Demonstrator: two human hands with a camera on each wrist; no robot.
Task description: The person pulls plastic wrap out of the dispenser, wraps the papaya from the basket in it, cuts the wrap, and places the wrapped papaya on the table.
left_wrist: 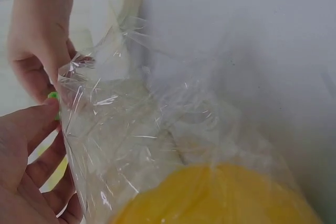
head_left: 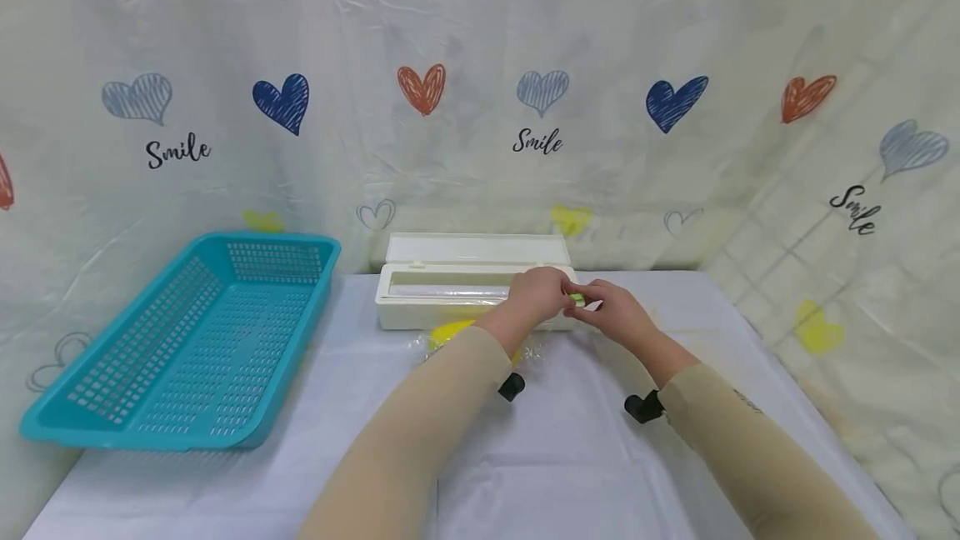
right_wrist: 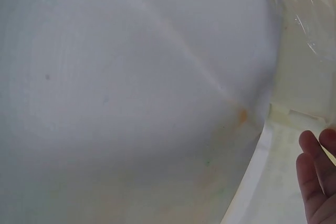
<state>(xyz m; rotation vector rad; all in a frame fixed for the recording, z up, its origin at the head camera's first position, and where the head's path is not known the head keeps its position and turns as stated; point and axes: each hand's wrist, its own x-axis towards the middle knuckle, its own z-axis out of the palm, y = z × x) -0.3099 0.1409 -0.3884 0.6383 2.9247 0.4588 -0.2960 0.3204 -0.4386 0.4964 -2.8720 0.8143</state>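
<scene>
A white cling film dispenser box (head_left: 408,312) stands at the back of the table with its lid (head_left: 480,249) raised and a roll inside. Clear cling film (left_wrist: 121,129) stretches out in front of it, over a yellow object (head_left: 450,332) whose kind is hard to tell. At the box's right end both hands meet at a small green piece (head_left: 577,298). My left hand (head_left: 538,294) has its thumb and fingers on that piece, beside the film's edge. From the right, my right hand (head_left: 611,311) pinches it between thumb and fingers. The fingertips partly hide the piece.
A turquoise plastic basket (head_left: 258,407) stands on the left of the table. White cloth (head_left: 555,457) covers the tabletop. Behind it hangs a curtain (head_left: 480,182) printed with hearts, which continues along the right side.
</scene>
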